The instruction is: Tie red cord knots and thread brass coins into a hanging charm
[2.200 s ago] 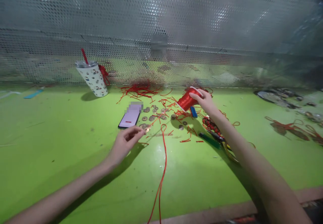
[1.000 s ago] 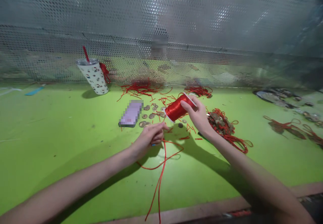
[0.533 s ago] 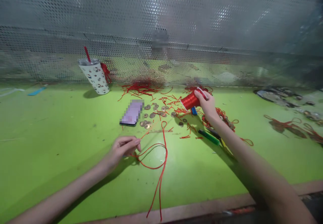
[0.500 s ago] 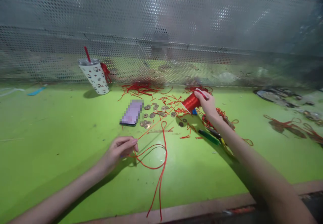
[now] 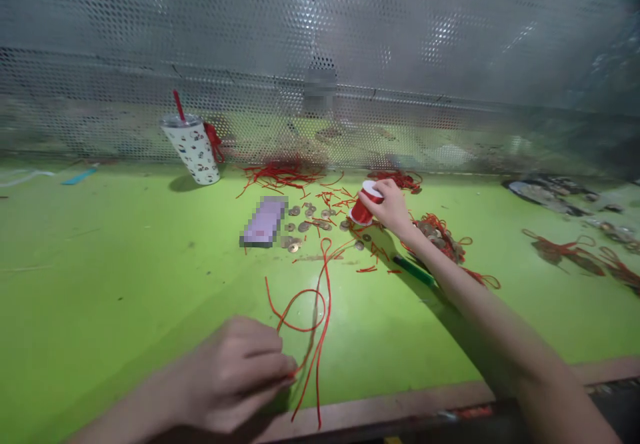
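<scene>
My left hand (image 5: pixel 245 371) is pinched on a thin red cord (image 5: pixel 303 364) low at the centre-left, near the table's front edge. The cord curls into a loose loop above and beside the hand. My right hand (image 5: pixel 393 207) grips a spool of red cord (image 5: pixel 363 212), which stands nearly upright at the table beyond the coins. Between the hands lies a doubled red cord (image 5: pixel 327 297) with a small loop at its top and two tails pointing at me.
A phone (image 5: pixel 265 223) lies beside scattered coins (image 5: pixel 303 227) and red cord scraps (image 5: pixel 283 176). A patterned cup (image 5: pixel 194 151) with a straw stands at the back left. A green-handled tool (image 5: pixel 414 271) and corded coins (image 5: pixel 440 239) are by my right forearm. Perforated metal (image 5: pixel 250 124) rises behind.
My left hand has come down and nearer with the cord. My right hand has lowered the spool leftward, turning it from tilted to nearly upright. The cord between them now hangs slack.
</scene>
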### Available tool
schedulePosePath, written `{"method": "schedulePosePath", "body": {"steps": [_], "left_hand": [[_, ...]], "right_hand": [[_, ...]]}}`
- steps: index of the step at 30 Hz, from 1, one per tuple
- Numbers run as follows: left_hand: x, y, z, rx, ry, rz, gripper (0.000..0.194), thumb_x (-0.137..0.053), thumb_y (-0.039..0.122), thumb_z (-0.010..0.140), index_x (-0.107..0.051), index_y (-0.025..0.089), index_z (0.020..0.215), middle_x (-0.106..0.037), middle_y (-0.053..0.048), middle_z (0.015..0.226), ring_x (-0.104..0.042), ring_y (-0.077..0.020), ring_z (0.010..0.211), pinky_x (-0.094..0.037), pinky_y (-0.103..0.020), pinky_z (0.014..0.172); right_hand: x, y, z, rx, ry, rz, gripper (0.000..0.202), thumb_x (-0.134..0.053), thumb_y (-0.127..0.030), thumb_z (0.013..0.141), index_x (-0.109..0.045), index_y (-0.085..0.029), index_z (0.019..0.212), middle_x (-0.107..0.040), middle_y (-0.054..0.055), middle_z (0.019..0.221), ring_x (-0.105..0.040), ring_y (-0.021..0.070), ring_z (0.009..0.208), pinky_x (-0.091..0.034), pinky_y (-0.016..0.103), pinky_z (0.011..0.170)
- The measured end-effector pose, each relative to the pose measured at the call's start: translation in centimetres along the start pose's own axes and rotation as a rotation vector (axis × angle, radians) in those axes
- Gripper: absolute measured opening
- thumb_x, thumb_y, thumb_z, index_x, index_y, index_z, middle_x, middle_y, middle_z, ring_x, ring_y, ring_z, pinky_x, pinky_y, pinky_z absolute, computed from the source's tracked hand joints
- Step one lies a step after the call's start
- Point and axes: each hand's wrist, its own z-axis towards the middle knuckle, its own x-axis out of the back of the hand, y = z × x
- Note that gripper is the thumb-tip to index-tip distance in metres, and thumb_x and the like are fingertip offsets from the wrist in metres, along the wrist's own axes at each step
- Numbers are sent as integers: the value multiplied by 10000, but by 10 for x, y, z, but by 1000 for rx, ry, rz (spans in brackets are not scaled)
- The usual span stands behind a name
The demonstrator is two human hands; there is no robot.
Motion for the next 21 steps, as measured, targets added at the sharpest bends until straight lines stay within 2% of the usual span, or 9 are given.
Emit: {"method": "schedulePosePath", "body": {"steps": [3,6,9,12,14,15,18,19,21], "left_hand": [[0,4,-1,-314,-87,291,175,-601,228,910,-731,261,1022,-685,-42,654,-622,-182,584,-540,-292,561],[-4,4,-2,-536,-59,519,230,-486,120,953,-662,167,1093,-686,-49,698,-632,-172,614,-548,-273,592],[-7,4,-3,-606,-31,660,218,-443,93,965,-634,130,1063,-695,-59,729,-638,-169,634,-549,-267,613],[-7,5,-3,-623,-22,709,245,-397,93,975,-629,123,1048,-706,-65,748,-639,-171,639,-544,-273,608],[-7,5,-1,-636,-31,715,287,-353,83,980,-633,109,1038,-709,-73,749,-637,-178,634,-537,-285,592],[-7,5,1,-648,-40,716,305,-337,77,980,-635,101,1034,-709,-76,749,-636,-181,632,-532,-290,584],[-15,1,7,-700,-77,696,301,-346,81,980,-645,93,1016,-702,-71,744,-623,-181,634,-515,-291,582],[-18,-1,9,-714,-89,685,292,-356,86,979,-648,100,993,-695,-64,741,-612,-176,628,-506,-288,581],[-26,-4,13,-725,-121,668,286,-365,95,977,-646,118,930,-676,-49,732,-581,-165,605,-482,-285,567]], "right_hand": [[-11,-5,1,57,-99,-164,402,-552,-547,920,-666,-163,942,-601,155,1081,-621,268,904,-499,379,829],[-16,-4,1,25,-169,-246,453,-541,-560,934,-664,-136,1036,-590,184,1135,-633,294,931,-513,404,835],[-11,-5,0,29,-196,-226,501,-583,-585,906,-647,-117,1074,-571,209,1168,-630,328,997,-514,443,878],[0,-21,-10,60,-43,-191,504,-606,-540,904,-599,-94,1138,-545,254,1231,-577,373,1119,-469,511,961],[5,-45,-23,94,55,-134,433,-582,-450,938,-560,-100,1191,-548,258,1261,-528,376,1193,-430,535,1001],[5,-60,-32,117,7,-61,353,-560,-400,958,-565,-116,1167,-594,225,1186,-564,340,1124,-453,505,968],[-5,-111,-60,214,-463,189,191,-559,-356,983,-607,-171,985,-660,103,971,-613,232,914,-504,384,842],[-11,-127,-69,218,-587,212,204,-575,-363,981,-617,-170,933,-660,92,950,-607,219,902,-503,367,836],[-25,-154,-83,228,-730,176,283,-631,-422,947,-634,-142,916,-657,120,988,-593,227,923,-501,370,850]]}}
